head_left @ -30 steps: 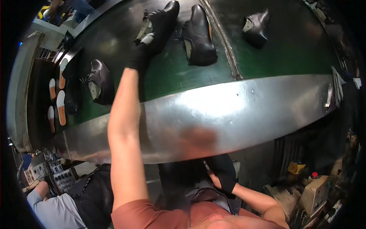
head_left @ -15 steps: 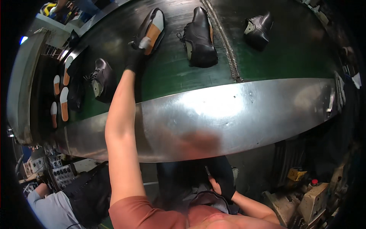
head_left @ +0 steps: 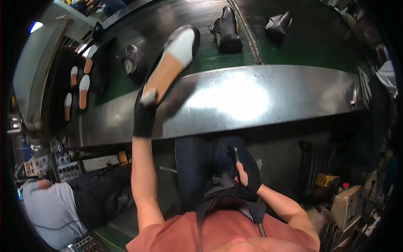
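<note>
My left hand (head_left: 144, 117), in a black glove, grips a black shoe (head_left: 173, 63) near one end, with a whitish-wrapped thumb pressed on the sole. The shoe is tilted sole toward me, its underside part white and part tan, above the edge of the metal ledge. Low by my lap, my right hand (head_left: 251, 171), also in a black glove with bare fingertips, is closed around a slim metal-tipped tool (head_left: 236, 154); its exact kind is unclear. A dark laced shoe (head_left: 134, 63) lies on the green belt just left of the held one.
Farther along the green belt (head_left: 205, 59) stand a black shoe (head_left: 228, 33) and another shoe (head_left: 278, 27), either side of a metal belt seam (head_left: 247, 29). Several shoes lie sole-up at left, one sole (head_left: 84, 92) nearest. The shiny metal ledge (head_left: 226, 98) spans before me. Another person (head_left: 52, 210) is at lower left.
My left hand has lifted the shoe off the belt and drawn it toward me, turning its sole more to view. The right hand still holds the tool by my lap.
</note>
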Motion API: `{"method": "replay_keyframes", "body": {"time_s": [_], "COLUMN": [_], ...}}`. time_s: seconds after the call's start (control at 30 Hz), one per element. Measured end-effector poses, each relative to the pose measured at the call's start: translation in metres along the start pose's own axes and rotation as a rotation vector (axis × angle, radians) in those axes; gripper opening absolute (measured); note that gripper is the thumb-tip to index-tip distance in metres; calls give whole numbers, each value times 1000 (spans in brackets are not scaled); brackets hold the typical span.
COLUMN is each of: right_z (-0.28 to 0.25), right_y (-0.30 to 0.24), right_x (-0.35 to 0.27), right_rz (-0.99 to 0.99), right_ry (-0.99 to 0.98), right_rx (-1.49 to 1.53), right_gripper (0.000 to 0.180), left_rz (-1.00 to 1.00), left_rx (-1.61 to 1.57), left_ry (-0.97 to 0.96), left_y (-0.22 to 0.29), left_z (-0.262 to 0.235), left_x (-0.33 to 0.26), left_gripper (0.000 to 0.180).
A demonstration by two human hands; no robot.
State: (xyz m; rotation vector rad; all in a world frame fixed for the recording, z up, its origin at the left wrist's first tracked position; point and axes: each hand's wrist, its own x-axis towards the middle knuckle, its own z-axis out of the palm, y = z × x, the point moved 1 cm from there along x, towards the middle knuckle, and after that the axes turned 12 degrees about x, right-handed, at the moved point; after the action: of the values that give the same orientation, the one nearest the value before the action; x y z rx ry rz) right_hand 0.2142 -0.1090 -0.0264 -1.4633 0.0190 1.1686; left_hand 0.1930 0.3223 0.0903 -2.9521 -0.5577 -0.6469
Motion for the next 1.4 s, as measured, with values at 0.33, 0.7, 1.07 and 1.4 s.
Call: {"method": "replay_keyframes", "body": {"time_s": [0.33,0.7,1.07,1.4], "right_z": [49,66,82,97], "right_y": [-29,-11,-44,-14], "right_x": [-108,-155,-100,-107], "right_rz": [-264,-191,-23,-555], "right_ry": [3,-302,-344,-235], "right_rx": [122,18,-222,-345], "right_gripper": [61,44,43,25], "left_rz": [-97,37,-63,-147], "left_rx": [-1046,-981,-1403,-1097], "left_ry": [-59,-128,-83,-110], "left_y": [135,152,168,172], "left_z": [-96,-67,-28,-64], "left_x": [-214,-154,-157,-180], "left_gripper": [65,36,48,56]}}
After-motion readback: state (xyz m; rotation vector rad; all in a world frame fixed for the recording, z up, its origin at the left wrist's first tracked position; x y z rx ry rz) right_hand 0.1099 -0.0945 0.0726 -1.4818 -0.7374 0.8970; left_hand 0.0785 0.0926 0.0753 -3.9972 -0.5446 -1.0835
